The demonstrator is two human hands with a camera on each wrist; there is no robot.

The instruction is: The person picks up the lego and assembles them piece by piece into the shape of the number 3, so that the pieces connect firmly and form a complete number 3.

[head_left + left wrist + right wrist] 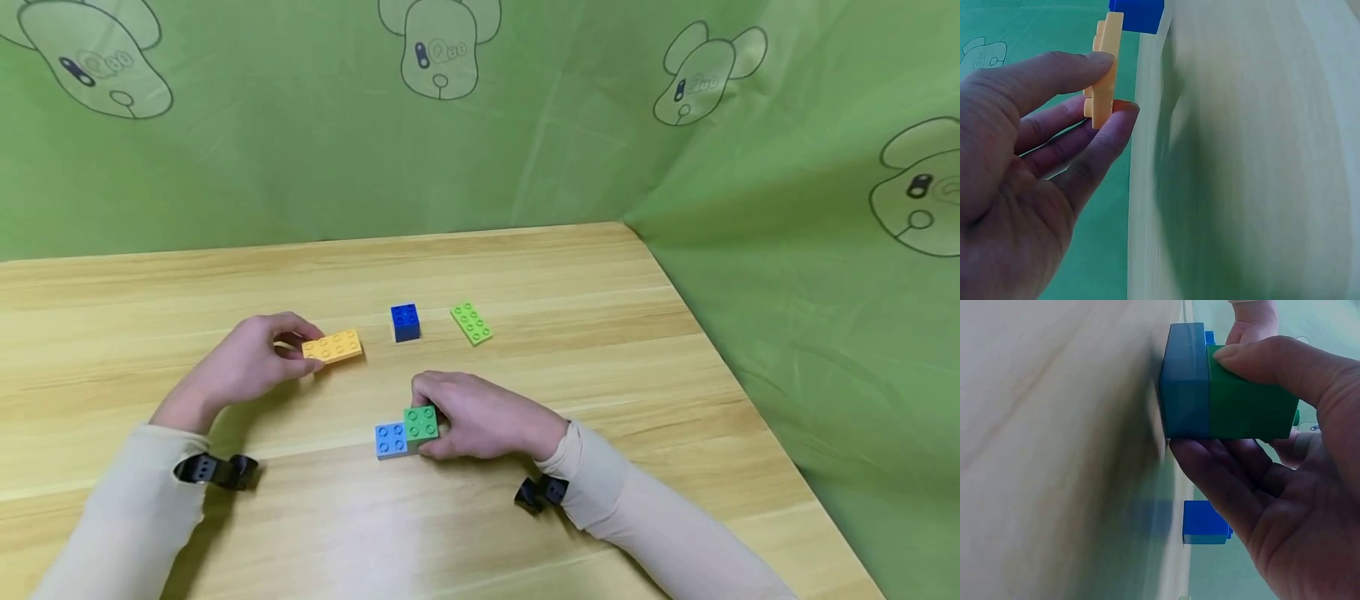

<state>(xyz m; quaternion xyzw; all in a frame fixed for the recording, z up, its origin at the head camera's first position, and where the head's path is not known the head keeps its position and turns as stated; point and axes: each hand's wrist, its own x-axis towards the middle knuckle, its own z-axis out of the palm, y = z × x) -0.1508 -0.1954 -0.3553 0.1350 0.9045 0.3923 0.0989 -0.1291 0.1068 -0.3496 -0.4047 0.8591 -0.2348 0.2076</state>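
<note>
My left hand (pixel 251 358) pinches a flat orange-yellow building plate (pixel 332 346) between thumb and fingers at its left end. In the left wrist view the plate (pixel 1108 69) is seen edge-on, apart from the wooden surface. With thumb and fingers, my right hand (pixel 480 417) grips a green square brick (pixel 421 423). That brick sits on the right part of a light blue brick (pixel 391 441), whose left studs show. In the right wrist view the thumb lies on the green brick (pixel 1250 403), and a fingertip touches near the light blue brick's (pixel 1185 394) lower edge.
A dark blue square brick (pixel 406 322) stands beyond the hands, between the orange-yellow plate and a lime green plate (pixel 471 323). All lie on a wooden table (pixel 600 333). Green cloth (pixel 300 150) with printed bear heads hangs behind and at the right.
</note>
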